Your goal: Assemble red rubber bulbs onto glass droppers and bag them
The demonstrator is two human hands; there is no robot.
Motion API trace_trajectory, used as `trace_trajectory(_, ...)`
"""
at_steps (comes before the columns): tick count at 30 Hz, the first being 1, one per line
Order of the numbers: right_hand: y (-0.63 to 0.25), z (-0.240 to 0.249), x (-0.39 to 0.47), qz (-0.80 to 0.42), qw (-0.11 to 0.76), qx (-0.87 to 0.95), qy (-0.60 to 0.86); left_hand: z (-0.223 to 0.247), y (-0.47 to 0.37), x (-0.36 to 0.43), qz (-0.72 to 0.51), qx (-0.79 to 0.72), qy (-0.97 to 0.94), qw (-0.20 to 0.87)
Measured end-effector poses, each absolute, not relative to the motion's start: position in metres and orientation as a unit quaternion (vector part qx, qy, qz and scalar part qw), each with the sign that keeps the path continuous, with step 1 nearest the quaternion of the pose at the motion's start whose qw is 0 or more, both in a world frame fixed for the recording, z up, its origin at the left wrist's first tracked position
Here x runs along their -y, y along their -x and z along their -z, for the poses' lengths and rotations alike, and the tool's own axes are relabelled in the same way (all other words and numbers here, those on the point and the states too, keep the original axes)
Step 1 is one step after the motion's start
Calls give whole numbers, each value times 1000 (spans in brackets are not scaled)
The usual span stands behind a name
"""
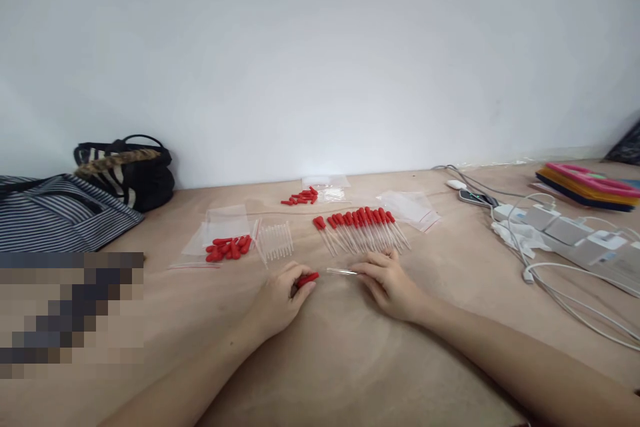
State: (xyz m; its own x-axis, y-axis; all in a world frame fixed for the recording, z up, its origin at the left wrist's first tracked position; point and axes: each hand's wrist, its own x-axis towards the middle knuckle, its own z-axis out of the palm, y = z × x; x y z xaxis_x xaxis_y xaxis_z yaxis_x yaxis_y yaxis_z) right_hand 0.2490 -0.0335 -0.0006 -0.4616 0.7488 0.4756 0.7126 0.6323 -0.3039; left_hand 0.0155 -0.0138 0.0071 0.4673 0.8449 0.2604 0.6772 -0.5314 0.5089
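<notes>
Between the thumb and fingers of my left hand (284, 297) is a red rubber dropper bulb (307, 279), its narrow end toward the right. My right hand (393, 285) pinches a clear glass dropper tube (341, 271) that points left toward the bulb; a small gap separates the two. Just beyond my right hand lies a row of droppers (360, 227) with red bulbs fitted on clear tubes. A heap of loose red bulbs (229, 248) rests on plastic bags at the left, beside a row of bare glass tubes (277, 242).
Farther back are small red bulbs (301, 197) and short clear tubes (332, 194). A zip bag (410, 207) lies right of the droppers. White chargers and cables (567, 230) occupy the right, with stacked coloured items (590, 185) behind. A black bag (135, 177) stands at the left.
</notes>
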Motion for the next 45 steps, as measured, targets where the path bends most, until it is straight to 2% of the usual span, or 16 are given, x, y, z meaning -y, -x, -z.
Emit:
trace_trajectory(8,-233,-1,37,1,309,824,476,-6,-16,14,-251,-405,-865,156)
trace_trajectory(18,-231,4,38,17,303,844,442,-8,-17,16,-258,-414,-859,158)
trace_trajectory(27,-230,2,39,57,314,862,394,-4,-18,15,-304,-427,-823,217)
trace_trajectory(32,-229,7,35,41,350,851,389,0,-17,14,-304,-419,-811,272)
trace_trajectory(45,-233,3,30,46,347,874,338,-11,-21,20,-272,-392,-850,225)
